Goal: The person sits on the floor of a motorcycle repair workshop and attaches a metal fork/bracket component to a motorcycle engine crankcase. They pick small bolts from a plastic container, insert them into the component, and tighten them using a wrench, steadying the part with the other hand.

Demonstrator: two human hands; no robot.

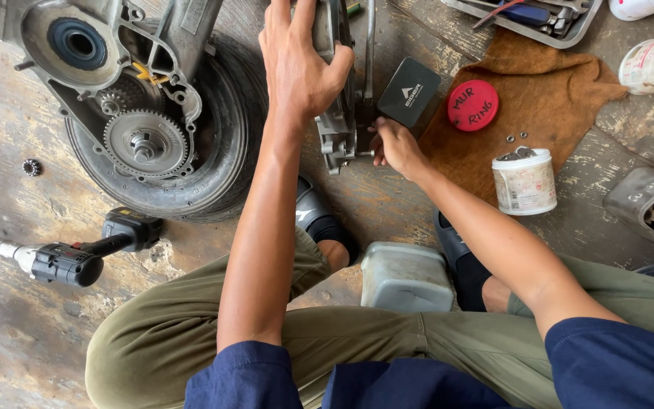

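Note:
My left hand (297, 64) grips the top of a grey metal engine cover (338, 125) that stands on edge on the floor in front of me. At the lower edge of this cover my right hand (397, 145) pinches a small part; what the fingers hold is too small to tell. A black square box (410, 91) lies just behind my right hand. To the left lies an engine case with a toothed gear (144, 142), resting on a black tyre (221, 151).
A cordless impact wrench (70, 254) lies on the floor at the left. A brown rag (546, 91) carries a red lid (472, 104), small washers and a white tub (524, 180) of parts. A grey plastic box (406, 276) sits between my feet. A metal tool tray (527, 17) is at the top.

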